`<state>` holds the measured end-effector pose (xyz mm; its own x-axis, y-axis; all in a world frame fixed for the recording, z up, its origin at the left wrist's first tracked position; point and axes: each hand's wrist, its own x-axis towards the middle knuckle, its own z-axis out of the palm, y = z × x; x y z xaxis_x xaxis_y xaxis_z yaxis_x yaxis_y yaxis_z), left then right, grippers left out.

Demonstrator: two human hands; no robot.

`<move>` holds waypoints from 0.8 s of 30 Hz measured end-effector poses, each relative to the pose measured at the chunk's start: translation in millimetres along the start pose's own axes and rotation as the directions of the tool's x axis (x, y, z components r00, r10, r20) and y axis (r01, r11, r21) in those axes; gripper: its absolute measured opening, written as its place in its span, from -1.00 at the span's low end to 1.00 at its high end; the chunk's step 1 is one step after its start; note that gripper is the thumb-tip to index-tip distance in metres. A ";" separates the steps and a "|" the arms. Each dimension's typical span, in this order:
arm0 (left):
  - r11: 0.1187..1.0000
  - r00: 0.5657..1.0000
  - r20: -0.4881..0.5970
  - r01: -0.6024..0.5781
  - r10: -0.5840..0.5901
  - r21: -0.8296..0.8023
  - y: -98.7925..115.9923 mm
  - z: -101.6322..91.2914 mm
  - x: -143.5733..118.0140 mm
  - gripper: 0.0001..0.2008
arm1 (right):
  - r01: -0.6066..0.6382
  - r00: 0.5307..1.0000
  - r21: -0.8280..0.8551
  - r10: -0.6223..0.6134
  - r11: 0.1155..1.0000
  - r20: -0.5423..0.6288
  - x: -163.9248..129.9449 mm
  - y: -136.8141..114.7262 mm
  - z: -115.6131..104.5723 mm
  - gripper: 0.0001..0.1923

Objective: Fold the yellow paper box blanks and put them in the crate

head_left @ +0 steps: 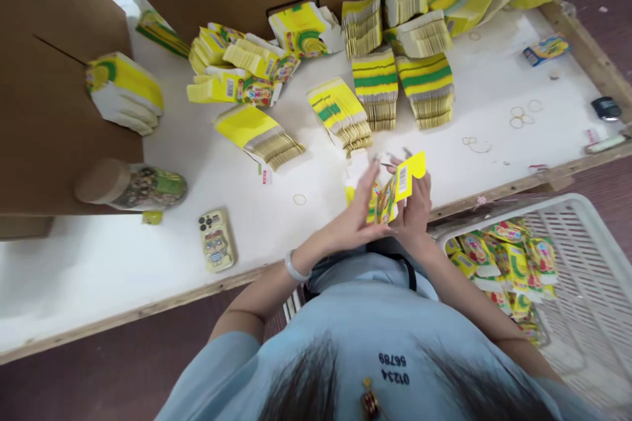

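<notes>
Yellow carton (395,191) pinched between both hands: left hand (363,207) flat on its face, right hand (417,207) gripping behind, near white basket (592,223).

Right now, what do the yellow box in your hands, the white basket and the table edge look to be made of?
The yellow box, held in both the left hand and right hand, looks like thin printed card with a glossy face: flat flap, barcode. The white basket seems moulded plastic, given its slotted lattice. The table edge looks like bare wood, though the top appears coated white.
</notes>
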<state>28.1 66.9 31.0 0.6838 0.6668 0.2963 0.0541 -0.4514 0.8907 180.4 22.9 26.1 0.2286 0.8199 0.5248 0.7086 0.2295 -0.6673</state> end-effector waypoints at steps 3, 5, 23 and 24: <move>0.995 1.000 0.023 0.016 -0.014 -0.098 -7.8 23.2 -9.6 -0.16 | -0.097 0.995 0.092 0.097 0.991 0.001 -2.3 -6.1 1.1 -0.57; 0.986 0.994 -0.084 0.062 -0.076 -0.154 -11.8 32.8 -13.2 -0.24 | -0.195 0.981 0.190 0.192 0.962 0.033 -5.8 -8.1 2.6 -0.58; 0.874 0.860 -0.270 0.326 -0.433 -0.361 4.2 58.2 -72.9 -0.25 | -0.370 0.908 0.348 0.256 0.861 0.332 -84.3 -13.8 -22.0 -0.53; 0.894 0.880 -0.269 0.295 -0.392 -0.339 3.9 58.2 -69.8 -0.23 | -0.386 0.898 0.357 0.259 0.851 0.355 -85.5 -15.6 -19.9 -0.37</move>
<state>22.9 -15.9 -6.3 0.3847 0.9230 0.0039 0.0038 -0.0058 1.0000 163.1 -61.2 2.1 0.1517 0.9821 0.1114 0.2763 0.0661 -0.9588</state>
